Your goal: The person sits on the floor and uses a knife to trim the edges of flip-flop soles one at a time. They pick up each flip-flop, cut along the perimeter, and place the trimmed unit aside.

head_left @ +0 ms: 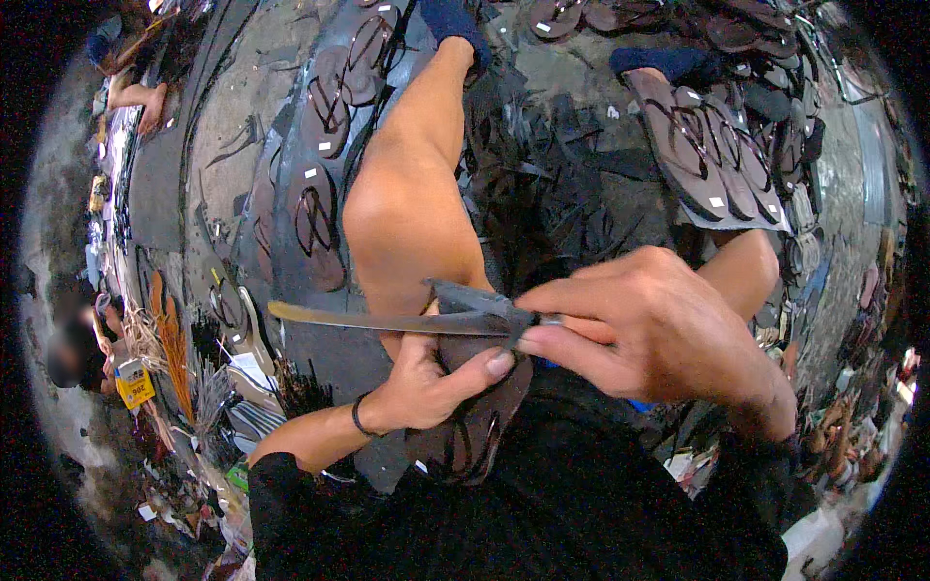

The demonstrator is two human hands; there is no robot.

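My left hand is closed around a brown flip-flop on my lap, the thumb pressed on its sole near the far end. Its dark straps show close to my black shirt. My right hand pinches the near end of a long, curved knife, whose narrow blade points left across the flip-flop's far end and has a yellowish tip. A dark grey flap of rubber sticks up along the blade, beside my right fingers. Whether the flap is still joined to the sole, I cannot tell.
Finished-looking brown flip-flops lie in a row at the far left, and more flip-flops rest on my right leg. Dark rubber scraps cover the floor between my legs. A yellow box and bundled strips stand at left.
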